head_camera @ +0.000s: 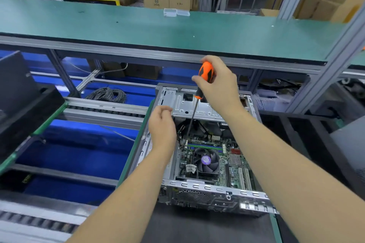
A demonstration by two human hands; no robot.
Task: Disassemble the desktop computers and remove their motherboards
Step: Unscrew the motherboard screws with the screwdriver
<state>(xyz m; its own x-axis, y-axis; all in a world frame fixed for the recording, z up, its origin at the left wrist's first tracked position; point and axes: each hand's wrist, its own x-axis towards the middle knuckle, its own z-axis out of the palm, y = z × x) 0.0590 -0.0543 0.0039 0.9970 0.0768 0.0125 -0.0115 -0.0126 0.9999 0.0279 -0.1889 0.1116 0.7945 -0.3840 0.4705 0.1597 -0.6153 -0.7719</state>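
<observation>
Open desktop case point(197, 193) lies on its side on the dark surface point(207, 229), motherboard point(235, 162) flat inside, fan cooler point(205, 161) at its middle. Board looks thin, stiff, fragile; best lifted by bare edges, not the cooler.

Right hand point(219, 81), above the case's far end, wraps the orange screwdriver point(205, 74); shaft slants down toward the board's far left corner. Left hand point(162, 122) loosely curled, holding nothing, over the case's left wall, just beside the shaft.

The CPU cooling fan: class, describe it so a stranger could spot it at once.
Look inside the open computer case below the person's arms. On its green motherboard sits the fan, black and round-bladed. Only it carries a purple sticker at its hub.
</observation>
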